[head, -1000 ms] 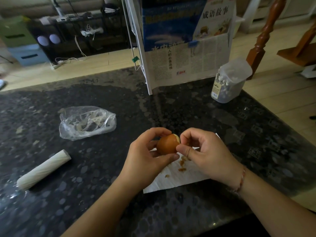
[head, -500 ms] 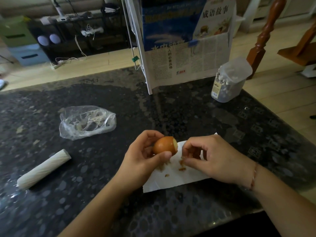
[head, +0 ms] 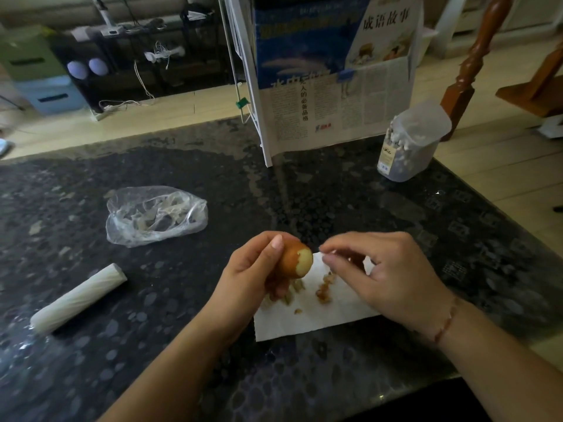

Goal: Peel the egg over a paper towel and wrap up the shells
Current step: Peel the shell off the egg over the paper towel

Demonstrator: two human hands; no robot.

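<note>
A brown egg [head: 300, 260] with its right tip peeled to pale white is held in the curled fingers of my left hand [head: 253, 275], just above the left edge of a white paper towel [head: 320, 318]. Brown shell bits [head: 324, 292] lie scattered on the towel under the egg. My right hand [head: 387, 275] hovers over the towel to the right of the egg. Its thumb and forefinger point at the peeled tip, a small gap from it, and I see nothing between them.
On the dark speckled table [head: 396, 376], a crumpled clear plastic bag [head: 155, 214] lies to the left, with a white roll [head: 79, 298] in front of it. A newspaper-covered stand [head: 332, 86] and a clear lidded jar [head: 408, 144] stand at the back.
My right hand dropped a shell piece onto the towel and has come back up to the egg's peeled tip. More shell bits lie on the towel. My left hand tilted the egg slightly.
</note>
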